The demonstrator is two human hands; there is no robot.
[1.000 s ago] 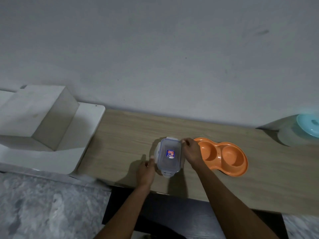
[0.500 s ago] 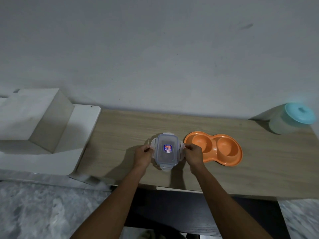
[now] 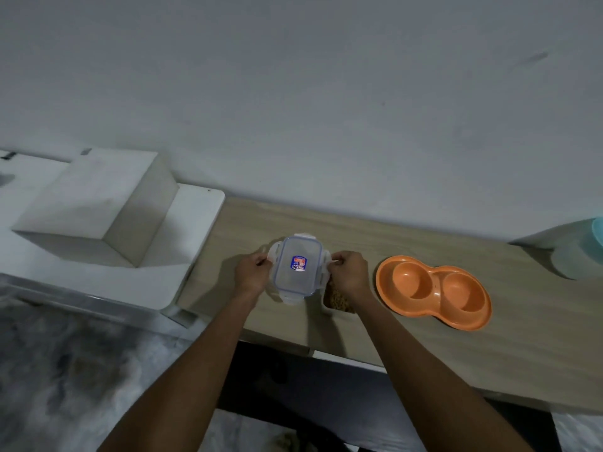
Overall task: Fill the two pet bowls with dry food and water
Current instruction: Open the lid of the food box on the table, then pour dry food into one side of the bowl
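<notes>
Both hands hold the clear lid above the counter, the food container showing beneath it.

The left hand (image 3: 251,275) and right hand (image 3: 349,275) each pinch a side flap of the clear lid (image 3: 297,265), which has a blue seal line and a small sticker in its middle; each grip is pressed together on its flap. Under the right wrist, the open container (image 3: 337,300) of brown dry food sits on the wooden counter (image 3: 424,347), partly hidden. The orange double pet bowl (image 3: 434,290), with 2 round wells, lies on the counter just right of the right hand, apart from it. A pale jar with a teal lid (image 3: 584,252) stands at the far right edge.
</notes>
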